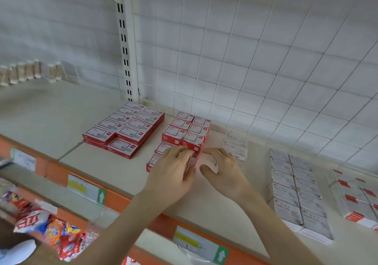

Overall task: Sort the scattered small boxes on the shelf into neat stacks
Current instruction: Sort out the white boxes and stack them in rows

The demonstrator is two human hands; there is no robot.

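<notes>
Left hand, right hand flanking flat boxes

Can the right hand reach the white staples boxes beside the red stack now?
Probably yes: the right hand is just in front of the white staples boxes, nothing lies between them, and the left hand grips boxes of the red stack.

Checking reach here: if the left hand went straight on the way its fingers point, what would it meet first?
Probably the taller stack of red boxes, right ahead of the left hand; they may already touch.
</notes>
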